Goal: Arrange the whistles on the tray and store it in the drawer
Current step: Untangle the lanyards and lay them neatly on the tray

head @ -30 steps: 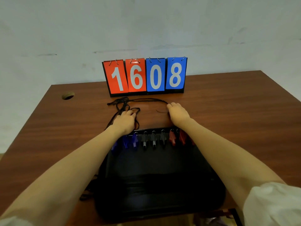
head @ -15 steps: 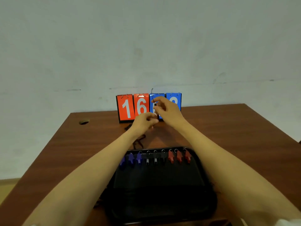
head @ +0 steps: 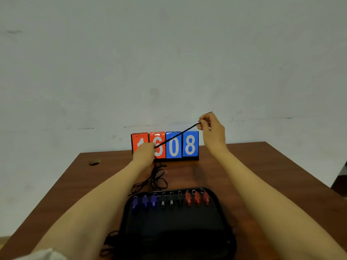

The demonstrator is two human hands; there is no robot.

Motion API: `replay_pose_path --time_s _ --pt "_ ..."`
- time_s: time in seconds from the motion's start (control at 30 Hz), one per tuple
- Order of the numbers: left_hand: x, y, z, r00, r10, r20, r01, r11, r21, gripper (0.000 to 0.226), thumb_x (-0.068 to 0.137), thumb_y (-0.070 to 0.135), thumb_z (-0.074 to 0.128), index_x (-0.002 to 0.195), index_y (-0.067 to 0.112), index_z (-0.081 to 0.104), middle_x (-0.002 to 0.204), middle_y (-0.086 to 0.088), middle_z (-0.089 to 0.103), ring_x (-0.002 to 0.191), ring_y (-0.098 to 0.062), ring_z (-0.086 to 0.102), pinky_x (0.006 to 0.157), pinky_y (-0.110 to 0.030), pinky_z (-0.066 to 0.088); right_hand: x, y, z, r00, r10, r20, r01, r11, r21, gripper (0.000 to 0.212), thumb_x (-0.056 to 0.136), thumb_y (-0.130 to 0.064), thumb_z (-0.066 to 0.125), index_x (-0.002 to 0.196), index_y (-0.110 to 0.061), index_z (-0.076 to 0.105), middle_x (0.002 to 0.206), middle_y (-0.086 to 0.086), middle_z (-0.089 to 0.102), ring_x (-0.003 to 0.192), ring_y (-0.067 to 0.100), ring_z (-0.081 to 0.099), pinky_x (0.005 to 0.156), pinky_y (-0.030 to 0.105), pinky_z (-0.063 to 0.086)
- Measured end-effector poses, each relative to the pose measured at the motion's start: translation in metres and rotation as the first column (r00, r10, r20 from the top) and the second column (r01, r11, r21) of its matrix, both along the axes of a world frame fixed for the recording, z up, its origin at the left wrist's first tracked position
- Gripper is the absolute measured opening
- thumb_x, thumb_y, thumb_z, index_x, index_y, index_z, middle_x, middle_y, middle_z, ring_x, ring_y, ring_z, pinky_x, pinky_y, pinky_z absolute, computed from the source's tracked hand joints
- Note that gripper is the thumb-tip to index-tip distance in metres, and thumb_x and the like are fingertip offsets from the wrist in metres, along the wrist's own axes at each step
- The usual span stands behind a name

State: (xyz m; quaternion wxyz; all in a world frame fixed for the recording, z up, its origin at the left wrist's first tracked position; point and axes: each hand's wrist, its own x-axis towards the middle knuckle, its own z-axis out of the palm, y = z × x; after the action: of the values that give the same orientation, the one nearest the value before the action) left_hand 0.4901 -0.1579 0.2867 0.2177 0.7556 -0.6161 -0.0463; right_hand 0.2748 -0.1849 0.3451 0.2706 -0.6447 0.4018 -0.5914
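A black tray (head: pixel 174 229) lies on the table's near edge between my forearms. Along its far rim sit three blue whistles (head: pixel 144 201), three black whistles (head: pixel 171 200) and three red whistles (head: pixel 197 198) in a row. Their black cords (head: pixel 154 180) trail in a tangle on the table behind the tray. My left hand (head: pixel 144 153) and my right hand (head: pixel 213 131) are raised above the table, each pinching one black cord (head: pixel 176 135) stretched taut between them.
A flip scoreboard (head: pixel 173 145) reading 1608 stands at the back of the brown table (head: pixel 244 166). A round cable hole (head: pixel 94 162) is at the far left. More cord (head: pixel 109 243) lies by the tray's near left corner. A plain wall is behind.
Both hands left the table by the tray, lifted a cord and pulled apart, the right going up and right. My head tilted up, so the table sits lower in view.
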Motion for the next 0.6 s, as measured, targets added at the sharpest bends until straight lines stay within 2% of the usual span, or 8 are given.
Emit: replay_pose_path --time_s 0.1,0.23,0.33,0.4,0.47,0.5,0.57,0.6 --pt "0.015 0.004 0.005 0.994 0.099 0.042 -0.097 0.994 -0.051 0.026 0.099 0.018 0.042 0.111 0.005 0.060 0.108 -0.017 0.065 0.097 -0.034 0.062 0.077 -0.039 0.047 -0.021 -0.003 0.000 0.994 -0.083 0.067 0.082 0.997 0.015 0.012 0.099 -0.008 0.041 0.094 -0.011 0.052 0.091 0.000 0.061 0.086 0.015 0.065 0.074 0.016 0.048" --pt "0.024 0.007 0.002 0.988 0.152 0.025 -0.149 0.984 -0.102 0.023 0.097 0.018 0.044 0.106 0.006 0.061 0.100 -0.017 0.067 0.086 -0.034 0.061 0.072 -0.036 0.048 -0.033 -0.007 -0.016 0.988 -0.149 0.030 0.147 0.986 0.073 0.013 0.099 -0.005 0.039 0.093 -0.011 0.049 0.091 0.004 0.060 0.084 0.017 0.064 0.073 0.019 0.049" --pt "0.020 0.013 0.004 0.967 0.115 -0.227 -0.164 0.964 -0.210 0.028 0.098 0.021 0.046 0.111 0.004 0.064 0.113 -0.015 0.061 0.093 -0.031 0.061 0.074 -0.030 0.042 -0.032 -0.007 -0.032 0.985 -0.133 -0.106 0.147 0.981 0.128 0.013 0.098 -0.005 0.041 0.094 -0.010 0.051 0.088 0.007 0.061 0.074 0.018 0.062 0.076 0.031 0.052" --pt "0.016 0.021 0.016 0.939 0.096 -0.331 -0.227 0.895 -0.385 0.028 0.098 0.021 0.046 0.113 0.004 0.063 0.124 -0.011 0.051 0.098 -0.022 0.058 0.078 -0.025 0.040 -0.030 -0.005 -0.042 0.976 -0.105 -0.191 0.136 0.978 0.157 0.011 0.098 -0.006 0.043 0.096 -0.011 0.053 0.085 0.007 0.063 0.070 0.017 0.062 0.073 0.031 0.052" --pt "0.020 0.024 0.023 0.896 0.039 -0.442 -0.268 0.841 -0.469 0.027 0.099 0.019 0.044 0.112 0.002 0.061 0.120 -0.012 0.055 0.090 -0.015 0.057 0.076 -0.021 0.043 -0.027 -0.003 -0.049 0.976 -0.079 -0.202 0.118 0.974 0.193 0.008 0.097 -0.007 0.045 0.097 -0.010 0.053 0.088 0.011 0.065 0.069 0.018 0.064 0.069 0.025 0.052" --pt "0.025 0.025 0.023 0.883 0.005 -0.469 -0.242 0.860 -0.449 0.025 0.099 0.018 0.044 0.112 0.002 0.059 0.114 -0.013 0.060 0.083 -0.015 0.059 0.072 -0.021 0.046 -0.025 -0.003 -0.052 0.978 -0.067 -0.197 0.107 0.973 0.204 0.007 0.097 -0.006 0.046 0.096 -0.009 0.053 0.088 0.013 0.065 0.067 0.016 0.064 0.066 0.021 0.051" --pt "0.034 0.028 0.015 0.908 0.025 -0.418 -0.111 0.977 -0.184 0.023 0.098 0.016 0.047 0.111 0.003 0.060 0.108 -0.014 0.066 0.076 -0.021 0.064 0.068 -0.027 0.052 -0.021 -0.001 -0.056 0.976 -0.048 -0.214 0.096 0.971 0.221 0.007 0.096 -0.005 0.047 0.093 -0.007 0.054 0.086 0.013 0.067 0.064 0.011 0.063 0.062 0.016 0.049" --pt "0.036 0.031 0.011 0.937 0.057 -0.344 -0.087 0.994 -0.072 0.022 0.097 0.016 0.048 0.110 0.003 0.061 0.108 -0.014 0.066 0.081 -0.026 0.065 0.073 -0.033 0.054 -0.018 0.000 -0.058 0.973 -0.038 -0.227 0.091 0.969 0.230 0.008 0.096 -0.005 0.047 0.093 -0.007 0.054 0.084 0.013 0.067 0.064 0.009 0.063 0.064 0.017 0.049"
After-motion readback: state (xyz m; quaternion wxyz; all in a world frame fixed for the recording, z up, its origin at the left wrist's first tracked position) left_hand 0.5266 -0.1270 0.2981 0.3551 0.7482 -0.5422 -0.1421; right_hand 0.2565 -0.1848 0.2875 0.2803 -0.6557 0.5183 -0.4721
